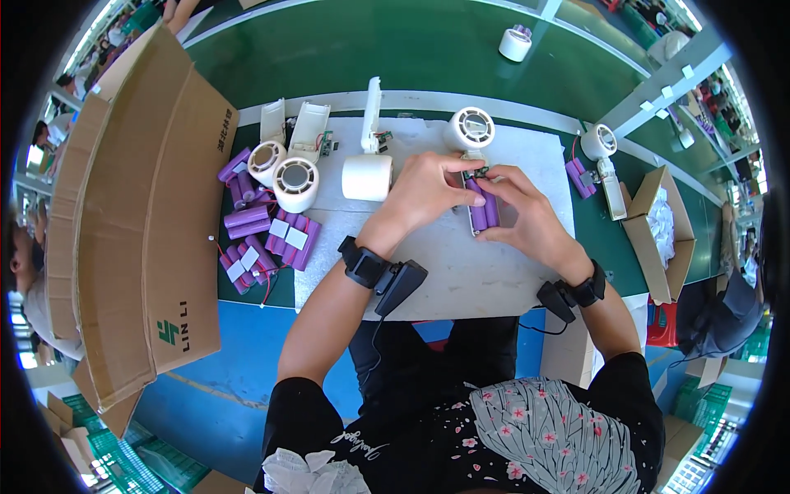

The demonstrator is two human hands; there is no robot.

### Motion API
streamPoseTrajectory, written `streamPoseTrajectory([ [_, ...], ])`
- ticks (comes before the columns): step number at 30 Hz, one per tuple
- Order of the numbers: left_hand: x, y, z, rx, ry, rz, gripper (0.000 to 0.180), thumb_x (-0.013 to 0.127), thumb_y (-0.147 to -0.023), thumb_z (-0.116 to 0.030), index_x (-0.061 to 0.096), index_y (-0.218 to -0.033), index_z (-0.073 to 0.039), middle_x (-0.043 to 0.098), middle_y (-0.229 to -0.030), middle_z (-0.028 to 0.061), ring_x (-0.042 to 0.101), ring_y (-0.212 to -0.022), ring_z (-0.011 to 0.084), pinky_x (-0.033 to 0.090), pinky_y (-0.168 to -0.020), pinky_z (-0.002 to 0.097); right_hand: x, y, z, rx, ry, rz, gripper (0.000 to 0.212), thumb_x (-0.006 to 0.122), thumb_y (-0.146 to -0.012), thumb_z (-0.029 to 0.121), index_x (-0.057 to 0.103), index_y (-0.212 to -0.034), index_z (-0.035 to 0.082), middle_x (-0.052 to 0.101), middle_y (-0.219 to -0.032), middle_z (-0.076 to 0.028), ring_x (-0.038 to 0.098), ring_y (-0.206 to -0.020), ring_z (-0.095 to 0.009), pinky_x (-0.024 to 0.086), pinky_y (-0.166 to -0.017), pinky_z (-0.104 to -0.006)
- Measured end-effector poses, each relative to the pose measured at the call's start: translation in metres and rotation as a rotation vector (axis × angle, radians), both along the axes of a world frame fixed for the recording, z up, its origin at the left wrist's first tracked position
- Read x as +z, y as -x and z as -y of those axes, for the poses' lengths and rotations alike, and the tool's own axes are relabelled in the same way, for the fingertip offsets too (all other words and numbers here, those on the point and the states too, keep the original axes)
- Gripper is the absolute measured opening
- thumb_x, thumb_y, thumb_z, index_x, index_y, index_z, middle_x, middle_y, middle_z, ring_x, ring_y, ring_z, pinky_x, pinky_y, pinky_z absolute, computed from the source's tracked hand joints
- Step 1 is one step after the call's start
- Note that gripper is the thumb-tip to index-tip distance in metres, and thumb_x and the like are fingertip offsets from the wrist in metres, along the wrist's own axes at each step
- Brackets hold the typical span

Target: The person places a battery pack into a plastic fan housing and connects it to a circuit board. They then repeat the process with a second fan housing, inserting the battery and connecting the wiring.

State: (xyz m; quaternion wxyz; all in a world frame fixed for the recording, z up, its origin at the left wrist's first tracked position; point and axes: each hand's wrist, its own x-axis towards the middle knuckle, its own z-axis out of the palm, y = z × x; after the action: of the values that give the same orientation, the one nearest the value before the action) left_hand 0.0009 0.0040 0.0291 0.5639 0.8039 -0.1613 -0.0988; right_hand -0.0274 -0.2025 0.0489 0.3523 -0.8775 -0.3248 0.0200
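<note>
In the middle of the work mat, a white handheld fan point(470, 128) lies with its round head away from me and its handle opened toward me. A purple battery pack point(484, 209) sits in the handle, a small green circuit board point(475, 174) above it. My left hand point(424, 191) pinches at the board end with thumb and index finger. My right hand point(527, 216) grips the handle from the right, fingertips at the board and thumb near the lower end of the pack. The fingers partly hide the board. Left of my left hand lies another white fan point(367, 178) with an upright handle.
Several purple battery packs point(247, 222) and white fans point(296, 183) lie at the left, beside a tall cardboard box point(177, 206). On the right are a fan point(599, 142) with a loose pack and a small carton point(681, 247). Another fan point(515, 44) stands on the far green surface.
</note>
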Motion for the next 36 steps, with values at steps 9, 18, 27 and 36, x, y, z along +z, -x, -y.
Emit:
streamPoseTrajectory([
  [9,-0.01,0.001,0.005,0.046,0.109,0.19,0.056,0.079,-0.07,-0.016,0.062,-0.122,-0.009,0.064,-0.099,0.017,0.063,-0.075,0.0183,0.052,-0.072,0.0296,0.005,-0.008,-0.007,-0.009,0.136,0.113,0.071,0.085,-0.058,0.006,0.055,-0.122,0.0,0.049,-0.126,-0.013,0.056,-0.11,-0.03,0.051,-0.09,-0.04],
  [18,-0.028,-0.007,0.01,0.152,0.086,0.26,0.049,0.073,-0.075,-0.017,0.059,-0.121,-0.007,0.053,-0.12,0.0221,0.063,-0.083,0.026,0.052,-0.078,0.0356,0.035,-0.098,-0.074,-0.179,0.146,0.537,0.064,0.068,-0.067,-0.004,0.052,-0.127,0.009,0.049,-0.13,-0.015,0.05,-0.117,-0.036,0.043,-0.099,-0.0387],
  [27,-0.037,-0.01,0.011,0.029,0.039,0.377,0.023,0.072,-0.071,-0.017,0.069,-0.091,-0.004,0.06,-0.094,0.0191,0.06,-0.093,0.0357,0.048,-0.086,0.0418,0.036,-0.118,-0.123,0.428,0.361,0.684,0.029,0.071,-0.065,0.006,0.068,-0.094,0.008,0.059,-0.117,-0.008,0.052,-0.112,-0.032,0.041,-0.094,-0.0369],
  [36,-0.028,-0.006,0.016,0.186,0.074,0.368,0.029,0.072,-0.077,-0.026,0.059,-0.09,-0.003,0.058,-0.077,0.0134,0.059,-0.083,0.0324,0.048,-0.078,0.0408,0.022,-0.049,0.008,-0.355,0.009,-0.308,0.022,0.064,-0.089,0.019,0.066,-0.09,-0.003,0.053,-0.069,0.001,0.042,-0.065,-0.004,0.036,-0.054,-0.0254],
])
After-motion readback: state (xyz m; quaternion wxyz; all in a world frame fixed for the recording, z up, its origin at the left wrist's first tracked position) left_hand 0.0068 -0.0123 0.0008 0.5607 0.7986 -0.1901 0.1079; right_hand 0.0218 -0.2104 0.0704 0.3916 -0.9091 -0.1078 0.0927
